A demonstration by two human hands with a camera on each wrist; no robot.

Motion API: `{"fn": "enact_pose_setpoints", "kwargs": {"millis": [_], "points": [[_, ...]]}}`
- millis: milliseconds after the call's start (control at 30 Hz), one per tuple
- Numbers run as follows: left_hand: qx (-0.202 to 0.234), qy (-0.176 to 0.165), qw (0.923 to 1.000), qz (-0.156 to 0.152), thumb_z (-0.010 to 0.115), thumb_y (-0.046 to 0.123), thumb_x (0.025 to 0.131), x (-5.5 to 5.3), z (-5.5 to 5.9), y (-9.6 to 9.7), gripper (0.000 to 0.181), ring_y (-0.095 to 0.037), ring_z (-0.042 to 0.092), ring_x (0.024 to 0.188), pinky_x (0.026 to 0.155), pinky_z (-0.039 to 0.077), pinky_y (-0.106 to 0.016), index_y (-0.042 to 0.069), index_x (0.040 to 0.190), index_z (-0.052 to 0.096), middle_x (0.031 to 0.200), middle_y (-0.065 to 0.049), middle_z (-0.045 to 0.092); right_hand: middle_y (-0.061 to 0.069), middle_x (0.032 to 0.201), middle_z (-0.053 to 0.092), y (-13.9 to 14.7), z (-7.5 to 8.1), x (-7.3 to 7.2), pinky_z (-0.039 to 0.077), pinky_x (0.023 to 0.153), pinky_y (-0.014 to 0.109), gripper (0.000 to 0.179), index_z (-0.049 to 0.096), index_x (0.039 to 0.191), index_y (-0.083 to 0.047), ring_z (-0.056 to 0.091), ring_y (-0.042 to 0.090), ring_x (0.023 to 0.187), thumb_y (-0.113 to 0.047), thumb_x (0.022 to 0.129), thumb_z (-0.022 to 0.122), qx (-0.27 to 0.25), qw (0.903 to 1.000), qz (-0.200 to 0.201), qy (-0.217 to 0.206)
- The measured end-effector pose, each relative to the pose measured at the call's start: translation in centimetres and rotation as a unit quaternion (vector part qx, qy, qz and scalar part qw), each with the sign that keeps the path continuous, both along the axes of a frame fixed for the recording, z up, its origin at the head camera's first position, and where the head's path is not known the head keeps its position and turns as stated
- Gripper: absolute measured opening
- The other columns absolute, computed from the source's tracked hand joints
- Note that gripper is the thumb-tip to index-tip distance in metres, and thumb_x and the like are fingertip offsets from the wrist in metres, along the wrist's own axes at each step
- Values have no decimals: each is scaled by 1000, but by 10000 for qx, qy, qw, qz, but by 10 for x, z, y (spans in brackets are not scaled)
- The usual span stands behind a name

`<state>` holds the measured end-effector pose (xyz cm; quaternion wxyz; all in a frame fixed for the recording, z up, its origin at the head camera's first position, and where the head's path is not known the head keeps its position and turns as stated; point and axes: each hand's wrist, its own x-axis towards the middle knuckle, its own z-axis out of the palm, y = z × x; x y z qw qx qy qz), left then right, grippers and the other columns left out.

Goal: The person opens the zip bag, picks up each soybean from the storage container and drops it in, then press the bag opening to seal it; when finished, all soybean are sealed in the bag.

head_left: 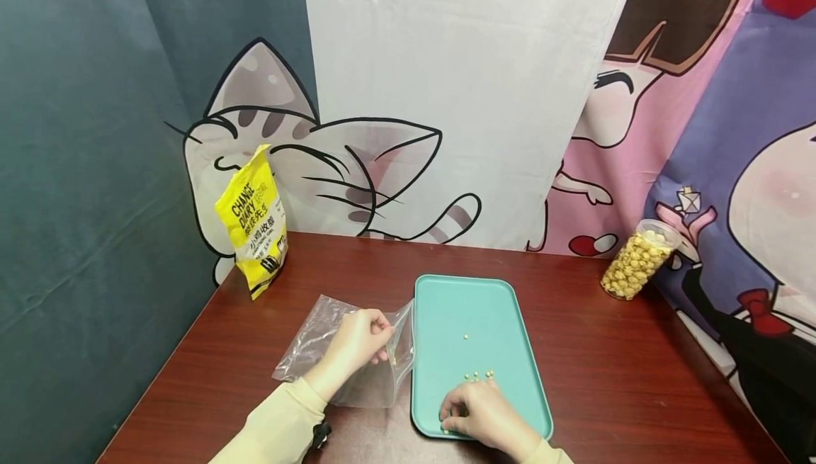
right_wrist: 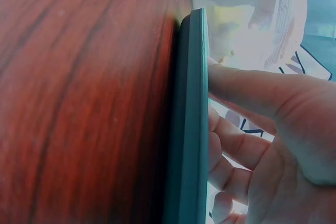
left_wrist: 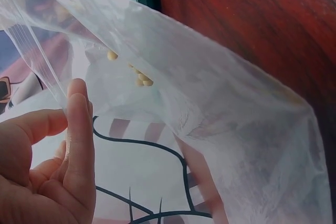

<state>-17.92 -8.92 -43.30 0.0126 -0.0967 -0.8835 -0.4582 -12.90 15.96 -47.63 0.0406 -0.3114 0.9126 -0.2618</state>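
In the head view, the left hand [head_left: 360, 336] pinches the edge of a clear plastic bag [head_left: 306, 342] between thumb and fingers, near the bag's opening, on the side nearest the tray. The bag lies on the brown table [head_left: 605, 379], just left of a turquoise tray [head_left: 446, 308]. The right hand [head_left: 478, 411] is at the near end of the tray with its fingers bent downward, beside a small pale bean [head_left: 445, 431] by the near left corner. Four more beans [head_left: 475, 375] lie in a loose row just beyond that hand, and a single bean [head_left: 465, 336] sits farther up the tray. A yellow packet [head_left: 255, 227] stands at the back left of the table, and a clear jar [head_left: 639, 262] of yellow pieces is at the back right; a printed cloth [head_left: 446, 60] hangs behind. In the left wrist view, the thumb and fingers come together on the bag's edge, and a few beans [left_wrist: 144, 81] show inside the clear plastic. In the right wrist view, the tray's rim hides the right fingertips, so whether they pinch a bean cannot be told; the bag, held by the left hand, shows beyond them.
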Motion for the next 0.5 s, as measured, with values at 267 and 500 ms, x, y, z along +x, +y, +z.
{"fn": "enact_pose_setpoints", "kwargs": {"millis": [267, 500], "points": [[-68, 24, 10000, 42, 63, 12, 87, 1, 2, 1, 10, -11, 59, 40, 40, 46, -23, 8, 78, 61, 52, 4, 61, -27, 64, 58, 3, 4, 1, 38, 78, 35, 8, 70, 72, -29, 47, -10, 64, -27, 76, 77, -146, 9992, 219, -301], [-39, 57, 10000, 20, 64, 11, 87, 2, 2, 0, 9, -13, 59, 40, 40, 47, -24, 7, 79, 61, 53, 3, 61, -26, 68, 61, 6, 4, 2, 36, 69, 23, 6, 72, 72, -26, 48, -11, 64, -23, 75, 77, -184, 9984, 367, -382]]}}
